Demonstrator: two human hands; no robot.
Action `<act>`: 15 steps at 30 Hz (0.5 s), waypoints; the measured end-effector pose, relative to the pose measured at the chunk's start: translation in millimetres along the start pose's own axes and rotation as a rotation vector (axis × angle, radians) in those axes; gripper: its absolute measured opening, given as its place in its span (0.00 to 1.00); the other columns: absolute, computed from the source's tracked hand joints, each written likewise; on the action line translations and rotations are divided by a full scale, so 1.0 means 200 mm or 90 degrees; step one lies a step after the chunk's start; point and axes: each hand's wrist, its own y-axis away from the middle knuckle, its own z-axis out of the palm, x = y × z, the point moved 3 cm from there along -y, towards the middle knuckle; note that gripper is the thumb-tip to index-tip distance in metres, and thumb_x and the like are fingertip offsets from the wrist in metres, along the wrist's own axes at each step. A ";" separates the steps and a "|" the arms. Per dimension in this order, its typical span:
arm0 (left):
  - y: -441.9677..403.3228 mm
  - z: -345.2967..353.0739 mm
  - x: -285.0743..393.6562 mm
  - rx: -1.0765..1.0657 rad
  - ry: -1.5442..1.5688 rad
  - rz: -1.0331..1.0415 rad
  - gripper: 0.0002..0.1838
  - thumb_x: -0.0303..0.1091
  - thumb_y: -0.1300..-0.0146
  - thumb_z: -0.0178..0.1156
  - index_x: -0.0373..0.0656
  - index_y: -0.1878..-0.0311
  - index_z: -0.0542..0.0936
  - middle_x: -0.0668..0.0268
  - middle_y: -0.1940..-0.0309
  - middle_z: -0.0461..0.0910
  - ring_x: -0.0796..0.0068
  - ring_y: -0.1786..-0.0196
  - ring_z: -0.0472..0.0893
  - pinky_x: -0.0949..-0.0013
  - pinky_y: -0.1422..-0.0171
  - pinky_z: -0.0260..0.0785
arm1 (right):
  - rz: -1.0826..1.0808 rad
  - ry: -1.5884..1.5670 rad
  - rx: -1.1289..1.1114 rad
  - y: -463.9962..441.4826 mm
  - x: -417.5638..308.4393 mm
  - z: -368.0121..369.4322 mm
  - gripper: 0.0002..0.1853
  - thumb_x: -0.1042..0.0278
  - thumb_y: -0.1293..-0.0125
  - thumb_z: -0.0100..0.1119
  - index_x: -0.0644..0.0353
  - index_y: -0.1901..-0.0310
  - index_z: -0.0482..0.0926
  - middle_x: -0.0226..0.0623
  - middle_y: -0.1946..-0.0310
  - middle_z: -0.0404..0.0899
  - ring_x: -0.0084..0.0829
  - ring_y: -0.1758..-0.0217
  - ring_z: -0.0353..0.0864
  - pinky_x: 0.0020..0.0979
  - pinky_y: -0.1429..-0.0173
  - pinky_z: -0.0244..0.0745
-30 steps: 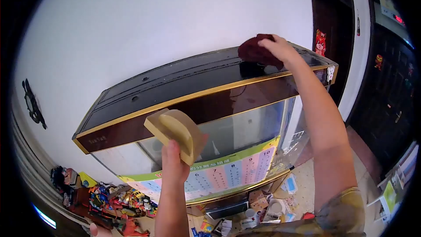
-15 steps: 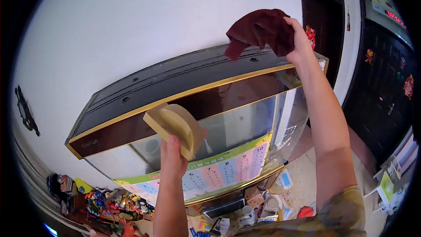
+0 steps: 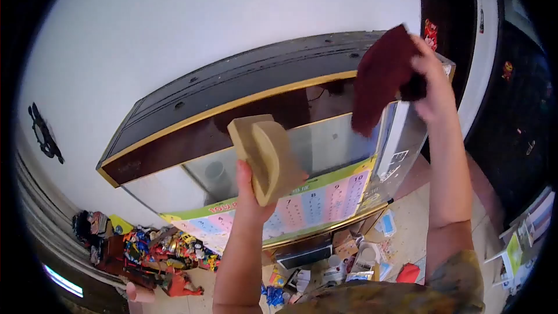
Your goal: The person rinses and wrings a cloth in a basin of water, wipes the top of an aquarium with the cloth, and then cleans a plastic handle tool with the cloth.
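Observation:
My left hand [image 3: 253, 200] grips a tan, half-moon-shaped piece with a flat back and a raised curved part [image 3: 271, 154]. It is held up before the glass front of a large tank-like cabinet [image 3: 157, 166] with a black top and gold trim. At the right end of the cabinet, my right hand [image 3: 430, 75] holds a dark red cloth [image 3: 383, 72] that hangs down over the upper front edge. Part of the right hand's fingers is blurred, and some lie behind the cloth.
A number chart [image 3: 343, 197] covers the lower glass. Toys [image 3: 168, 247] are piled at lower left, with a pink cup-like thing [image 3: 139, 292] nearby. Boxes and papers [image 3: 346, 244] lie on the floor below. Dark doors [image 3: 494, 122] and a small white stand [image 3: 511, 256] are at right.
The cloth has come down from above the cabinet top to its front edge and hangs longer. The view has shifted, and the tan piece is now more upright in my left hand.

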 end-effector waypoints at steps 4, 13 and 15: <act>0.07 -0.01 -0.05 -0.016 0.018 -0.021 0.40 0.69 0.46 0.38 0.47 0.39 0.58 0.60 0.51 0.69 0.62 0.53 0.72 0.57 0.50 0.65 | -0.077 0.232 -0.137 0.22 0.18 0.21 0.19 0.76 0.49 0.48 0.62 0.52 0.72 0.36 0.57 0.73 0.28 0.53 0.71 0.27 0.47 0.64; 0.29 -0.09 -0.08 0.064 -0.243 0.034 0.29 0.55 0.38 0.37 0.46 0.40 0.58 0.62 0.45 0.64 0.64 0.42 0.65 0.59 0.41 0.60 | -0.287 0.532 -0.242 0.63 0.50 0.61 0.24 0.70 0.56 0.62 0.52 0.52 0.72 0.43 0.54 0.58 0.40 0.51 0.60 0.34 0.46 0.59; 0.33 -0.10 -0.08 0.042 -0.381 0.082 0.29 0.55 0.38 0.36 0.47 0.40 0.58 0.63 0.45 0.65 0.64 0.42 0.66 0.60 0.41 0.61 | -0.308 0.503 -0.228 0.62 0.57 0.63 0.20 0.71 0.55 0.62 0.51 0.56 0.74 0.42 0.55 0.59 0.39 0.52 0.61 0.34 0.47 0.60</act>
